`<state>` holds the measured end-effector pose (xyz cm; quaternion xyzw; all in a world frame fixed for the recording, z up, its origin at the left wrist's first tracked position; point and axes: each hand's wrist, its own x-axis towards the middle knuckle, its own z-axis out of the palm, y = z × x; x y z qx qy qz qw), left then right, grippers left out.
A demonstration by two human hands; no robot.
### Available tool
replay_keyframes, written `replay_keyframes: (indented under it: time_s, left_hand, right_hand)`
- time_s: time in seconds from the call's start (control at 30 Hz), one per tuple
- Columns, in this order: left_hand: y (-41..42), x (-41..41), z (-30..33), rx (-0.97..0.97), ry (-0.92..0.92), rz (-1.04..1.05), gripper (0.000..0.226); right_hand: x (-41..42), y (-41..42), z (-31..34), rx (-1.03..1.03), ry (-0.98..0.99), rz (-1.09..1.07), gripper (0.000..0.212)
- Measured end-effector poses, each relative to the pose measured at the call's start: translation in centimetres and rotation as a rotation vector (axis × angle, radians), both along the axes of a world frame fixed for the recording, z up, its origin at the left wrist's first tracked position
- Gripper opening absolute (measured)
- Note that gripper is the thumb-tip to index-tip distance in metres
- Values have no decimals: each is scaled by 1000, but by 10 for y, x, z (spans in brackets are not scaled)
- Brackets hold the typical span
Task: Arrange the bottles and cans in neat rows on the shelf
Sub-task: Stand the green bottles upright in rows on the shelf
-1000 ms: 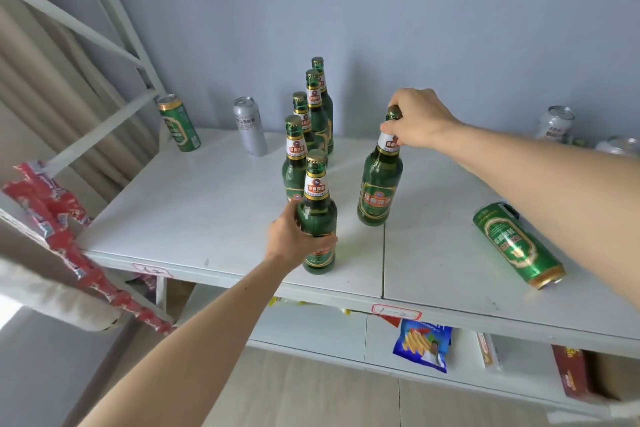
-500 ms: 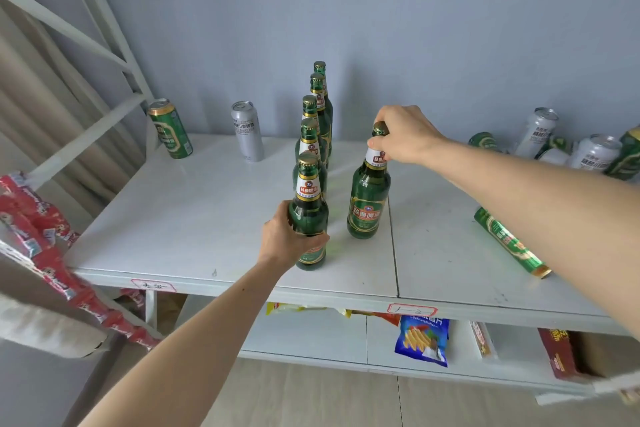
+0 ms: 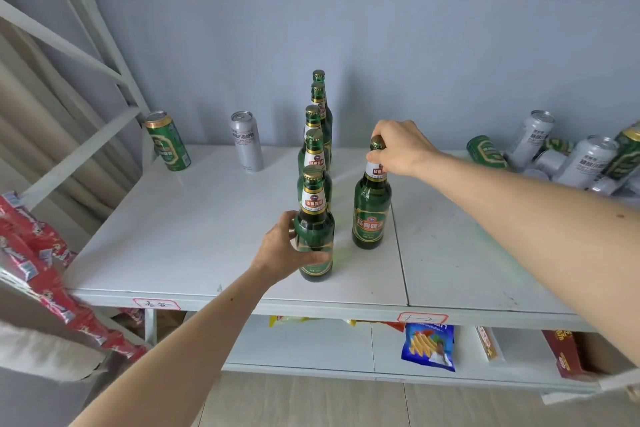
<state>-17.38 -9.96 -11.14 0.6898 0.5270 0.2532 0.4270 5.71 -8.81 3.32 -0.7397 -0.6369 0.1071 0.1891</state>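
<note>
the white shelf (image 3: 180,239) carries a single file of green bottles (image 3: 320,114) running back toward the wall. the left hand (image 3: 284,250) wraps the body of the front bottle (image 3: 313,218), upright near the shelf's front edge. just beside it, the right hand (image 3: 398,146) pinches the neck of the second bottle (image 3: 371,215). a green can (image 3: 167,140) and a silver can (image 3: 246,141) stand at back left; more cans (image 3: 585,159) are heaped at right.

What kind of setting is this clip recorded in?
Probably a small shop or stockroom. A white metal shelf carries hand-written paper labels on its front edge, green glass beer bottles stand in a row, loose drink cans are heaped at the right, and a blue snack bag lies on the shelf below.
</note>
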Motion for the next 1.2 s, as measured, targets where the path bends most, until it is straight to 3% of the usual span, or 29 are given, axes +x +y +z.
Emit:
replay_keyframes:
  time_s: [0.47, 0.7, 0.9, 1.07, 1.2]
  left_hand:
    - [32, -32, 17, -75, 129, -233, 103]
    - [63, -58, 26, -74, 271, -304, 92]
    - [83, -65, 32, -78, 253, -316, 111]
    - [96, -57, 32, -58, 212, -250, 69]
    - [108, -45, 36, -66, 135, -134, 56]
  right_hand:
    - [-3, 7, 0, -12, -17, -38, 23]
    - [-7, 11, 2, -3, -16, -72, 23]
    - [-5, 18, 0, -1, -8, -112, 20]
    - [-3, 30, 1, -1, -4, -79, 20]
    - [5, 44, 1, -4, 12, -56, 21]
